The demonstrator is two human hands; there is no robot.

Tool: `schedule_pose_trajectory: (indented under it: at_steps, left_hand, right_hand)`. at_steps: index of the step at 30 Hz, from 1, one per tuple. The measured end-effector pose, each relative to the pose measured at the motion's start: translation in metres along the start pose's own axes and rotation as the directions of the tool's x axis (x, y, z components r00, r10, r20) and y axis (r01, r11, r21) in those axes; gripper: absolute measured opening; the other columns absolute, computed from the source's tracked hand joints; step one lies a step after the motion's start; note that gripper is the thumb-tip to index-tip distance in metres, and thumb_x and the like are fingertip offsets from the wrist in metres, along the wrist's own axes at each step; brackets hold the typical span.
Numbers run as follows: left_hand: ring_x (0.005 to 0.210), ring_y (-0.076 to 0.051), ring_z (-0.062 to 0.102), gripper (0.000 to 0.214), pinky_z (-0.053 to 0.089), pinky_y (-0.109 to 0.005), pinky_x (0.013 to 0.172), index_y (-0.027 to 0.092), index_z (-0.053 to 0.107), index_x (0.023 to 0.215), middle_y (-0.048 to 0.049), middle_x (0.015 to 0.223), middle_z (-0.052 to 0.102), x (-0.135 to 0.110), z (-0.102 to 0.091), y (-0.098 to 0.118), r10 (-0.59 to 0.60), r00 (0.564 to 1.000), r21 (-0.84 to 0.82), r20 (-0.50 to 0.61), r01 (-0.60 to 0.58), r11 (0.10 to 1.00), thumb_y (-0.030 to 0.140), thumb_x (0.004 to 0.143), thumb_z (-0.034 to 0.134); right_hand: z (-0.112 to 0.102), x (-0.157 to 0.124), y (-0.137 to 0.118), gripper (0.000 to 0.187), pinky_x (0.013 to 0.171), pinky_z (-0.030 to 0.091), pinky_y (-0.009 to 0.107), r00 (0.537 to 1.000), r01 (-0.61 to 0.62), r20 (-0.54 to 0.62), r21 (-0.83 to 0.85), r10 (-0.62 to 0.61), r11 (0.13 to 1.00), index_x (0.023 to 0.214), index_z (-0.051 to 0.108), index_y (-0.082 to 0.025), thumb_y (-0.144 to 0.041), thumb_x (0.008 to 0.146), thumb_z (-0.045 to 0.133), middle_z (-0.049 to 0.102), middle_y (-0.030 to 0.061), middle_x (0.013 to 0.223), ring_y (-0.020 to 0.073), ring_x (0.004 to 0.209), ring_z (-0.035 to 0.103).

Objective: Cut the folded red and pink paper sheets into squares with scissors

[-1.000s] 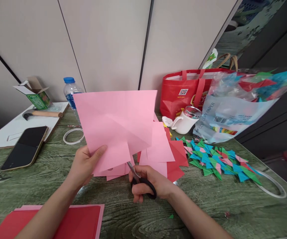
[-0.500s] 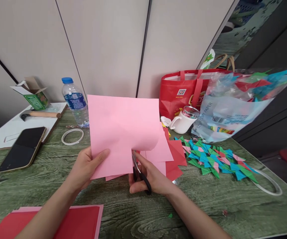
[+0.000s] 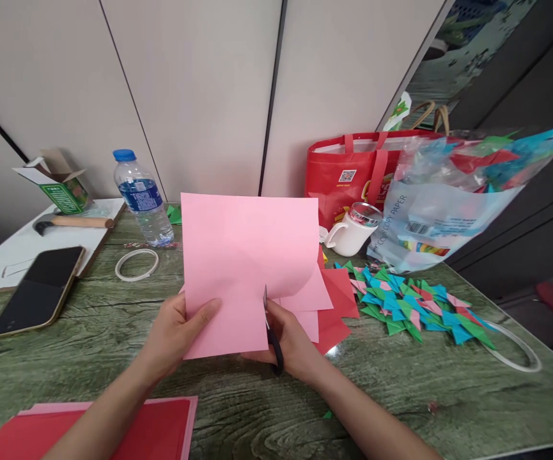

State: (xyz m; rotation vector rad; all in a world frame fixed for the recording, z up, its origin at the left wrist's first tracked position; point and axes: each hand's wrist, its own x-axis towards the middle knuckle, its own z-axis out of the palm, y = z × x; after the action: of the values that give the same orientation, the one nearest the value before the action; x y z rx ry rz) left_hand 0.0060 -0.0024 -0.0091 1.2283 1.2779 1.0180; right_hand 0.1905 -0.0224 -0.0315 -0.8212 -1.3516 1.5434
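Observation:
My left hand (image 3: 175, 329) grips the lower left side of a pink paper sheet (image 3: 242, 249), thumb on the front face and the other fingers behind. In my right hand (image 3: 290, 338) are black-handled scissors (image 3: 275, 351), their blades at a cut that runs up from the sheet's bottom edge. The paper right of the cut bends upward. Part of the blades is hidden behind the paper. Beyond my right hand lie pink paper pieces (image 3: 307, 300) and red paper pieces (image 3: 338, 287) on the table.
Red and pink sheets (image 3: 137, 428) lie at the front left. A phone (image 3: 39, 291), a hammer (image 3: 77, 222), a water bottle (image 3: 144, 198) and a tape roll (image 3: 137, 264) are on the left. Rightward stand a white mug (image 3: 353, 233), a plastic bag (image 3: 429, 217) and folded paper pieces (image 3: 415, 303).
The pink sheet and both hands have shifted slightly right and down. The scissors' blades look closer together, and their tip now shows in front of the paper.

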Motion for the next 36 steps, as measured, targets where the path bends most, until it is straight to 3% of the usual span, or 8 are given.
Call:
schedule_pose_trajectory:
  at_steps: [5, 9, 16, 23, 36]
  left_hand:
    - [0.059, -0.016, 0.058, 0.025, 0.044, -0.022, 0.047, 0.015, 0.065, 0.078, -0.0039, 0.074, 0.068, 0.0, 0.0, -0.002, 0.034, 0.999, 0.06, -0.005, -0.034, 0.998, 0.038, 0.068, 0.065]
    - [0.06, -0.016, 0.058, 0.024, 0.045, -0.022, 0.048, 0.015, 0.065, 0.079, -0.0037, 0.077, 0.068, 0.0, 0.0, -0.003, 0.038, 0.999, 0.064, -0.01, -0.038, 0.997, 0.037, 0.068, 0.064]
    - [0.058, -0.015, 0.056, 0.023, 0.044, -0.022, 0.047, 0.015, 0.064, 0.077, -0.0031, 0.073, 0.067, -0.001, 0.001, -0.002, 0.035, 0.999, 0.055, -0.013, -0.035, 0.998, 0.037, 0.069, 0.065]
    - [0.059, -0.014, 0.056, 0.023, 0.043, -0.021, 0.048, 0.016, 0.064, 0.077, -0.0018, 0.073, 0.066, -0.001, 0.0, -0.001, 0.036, 0.999, 0.067, -0.01, -0.035, 0.997, 0.037, 0.069, 0.065]
    - [0.058, -0.012, 0.049, 0.026, 0.041, -0.02, 0.046, 0.014, 0.062, 0.075, -0.0011, 0.071, 0.059, -0.002, 0.001, -0.004, 0.032, 0.999, 0.068, -0.008, -0.032, 0.997, 0.04, 0.07, 0.063]
  right_hand:
    - [0.001, 0.0, -0.001, 0.052, 0.076, 0.048, 0.035, 0.999, 0.017, -0.044, -0.061, -0.02, 0.998, 0.094, 0.057, -0.015, -0.037, 0.052, 0.079, 0.066, 0.0081, 0.093, 0.0248, 0.089, 0.059]
    - [0.002, 0.0, 0.0, 0.052, 0.07, 0.049, 0.033, 0.999, 0.01, -0.051, -0.054, -0.012, 0.998, 0.095, 0.058, -0.017, -0.038, 0.052, 0.078, 0.067, 0.006, 0.085, 0.0232, 0.079, 0.061]
    - [0.003, 0.0, 0.005, 0.049, 0.062, 0.048, 0.029, 0.995, 0.041, -0.094, -0.016, -0.042, 0.999, 0.094, 0.059, -0.016, -0.033, 0.053, 0.078, 0.067, 0.0045, 0.078, 0.0198, 0.067, 0.061]
    - [0.004, 0.001, 0.012, 0.039, 0.062, 0.047, 0.027, 0.986, 0.058, -0.158, 0.036, -0.052, 0.998, 0.083, 0.061, -0.016, -0.026, 0.05, 0.08, 0.067, 0.0022, 0.074, 0.0179, 0.065, 0.061]
    - [0.007, 0.002, 0.017, 0.036, 0.052, 0.046, 0.024, 0.975, 0.067, -0.217, 0.051, -0.055, 0.996, 0.079, 0.062, -0.017, -0.022, 0.048, 0.079, 0.066, -0.0005, 0.066, 0.0175, 0.062, 0.06]
